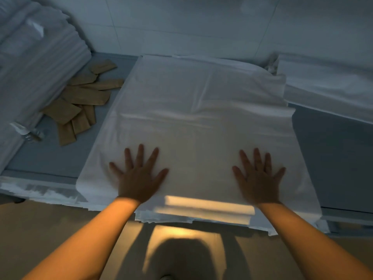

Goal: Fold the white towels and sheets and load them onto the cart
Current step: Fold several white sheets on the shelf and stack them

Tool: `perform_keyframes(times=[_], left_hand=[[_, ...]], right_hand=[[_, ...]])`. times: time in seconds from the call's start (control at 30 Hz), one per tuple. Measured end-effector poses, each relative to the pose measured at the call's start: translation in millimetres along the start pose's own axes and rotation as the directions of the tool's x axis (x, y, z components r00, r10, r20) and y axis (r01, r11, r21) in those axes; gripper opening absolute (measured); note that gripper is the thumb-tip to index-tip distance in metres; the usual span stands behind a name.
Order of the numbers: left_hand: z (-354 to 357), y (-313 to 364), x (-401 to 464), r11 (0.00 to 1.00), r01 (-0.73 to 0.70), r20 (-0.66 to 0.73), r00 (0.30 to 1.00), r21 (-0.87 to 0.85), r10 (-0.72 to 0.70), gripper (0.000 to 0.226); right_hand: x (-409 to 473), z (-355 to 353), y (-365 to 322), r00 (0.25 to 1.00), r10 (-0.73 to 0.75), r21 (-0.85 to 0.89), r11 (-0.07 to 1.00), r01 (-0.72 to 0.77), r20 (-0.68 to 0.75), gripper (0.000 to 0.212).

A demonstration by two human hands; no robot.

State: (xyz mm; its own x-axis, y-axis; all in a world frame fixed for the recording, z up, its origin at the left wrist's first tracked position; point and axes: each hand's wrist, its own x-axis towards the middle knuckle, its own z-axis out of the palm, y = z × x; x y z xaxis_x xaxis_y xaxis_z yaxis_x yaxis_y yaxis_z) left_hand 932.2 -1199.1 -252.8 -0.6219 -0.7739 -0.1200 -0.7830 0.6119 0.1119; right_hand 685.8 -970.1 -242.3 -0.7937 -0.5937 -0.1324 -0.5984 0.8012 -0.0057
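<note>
— How is the sheet [193, 118] laid?

— It is spread flat on the grey tabletop [333, 154], folded to a broad rectangle, with layered edges seen at the near edge, where it overhangs slightly. Faint creases are seen across its middle, and a rumpled fold at its far right corner.

— And the grip?

— No grip is taken. The left hand [139, 176] and the right hand [259, 177] are pressed palm-down on the near part of the sheet, fingers spread wide and straight, well apart from each other.

— What else is carried by the tabletop?

— A stack [34, 63] of folded white linen is seen at the far left corner, brown packets [80, 102] scattered beside it, and more folded linen [331, 87] along the right edge, just beside the sheet.
</note>
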Motion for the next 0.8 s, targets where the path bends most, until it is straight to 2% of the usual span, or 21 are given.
perform_keyframes(times=[0.23, 0.43, 0.57, 0.63, 0.7, 0.73, 0.8], left_hand=[[-6, 7, 37, 1.000, 0.026, 0.028, 0.999, -0.007, -0.026, 0.076], [-10, 17, 89, 1.000, 0.022, 0.018, 1.000, -0.009, -0.022, 0.081], [-12, 26, 130, 1.000, 0.028, -0.003, 1.000, -0.008, -0.028, 0.082], [-13, 28, 141, 1.000, 0.027, -0.012, 1.000, 0.001, -0.027, 0.083], [-11, 28, 141, 1.000, 0.023, -0.015, 1.000, -0.008, -0.023, 0.084], [-10, 27, 141, 1.000, 0.019, -0.019, 1.000, -0.011, -0.019, 0.084], [-11, 24, 141, 1.000, 0.023, -0.020, 1.000, -0.007, -0.023, 0.084]], right_hand=[[39, -4, -3, 1.000, 0.002, 0.011, 1.000, -0.002, -0.003, 0.062], [90, -15, -9, 1.000, -0.006, 0.002, 1.000, 0.006, 0.010, 0.061], [134, -26, -13, 0.998, 0.006, 0.036, 0.999, -0.008, 0.067, 0.059], [138, -31, -22, 0.999, 0.016, 0.062, 0.998, -0.018, 0.040, 0.057], [120, -29, -52, 0.996, -0.052, 0.048, 0.997, 0.056, -0.076, 0.057], [104, -25, -74, 0.983, -0.137, 0.039, 0.989, 0.143, -0.121, 0.057], [73, -10, -119, 0.933, -0.342, 0.018, 0.938, 0.346, -0.112, 0.058]])
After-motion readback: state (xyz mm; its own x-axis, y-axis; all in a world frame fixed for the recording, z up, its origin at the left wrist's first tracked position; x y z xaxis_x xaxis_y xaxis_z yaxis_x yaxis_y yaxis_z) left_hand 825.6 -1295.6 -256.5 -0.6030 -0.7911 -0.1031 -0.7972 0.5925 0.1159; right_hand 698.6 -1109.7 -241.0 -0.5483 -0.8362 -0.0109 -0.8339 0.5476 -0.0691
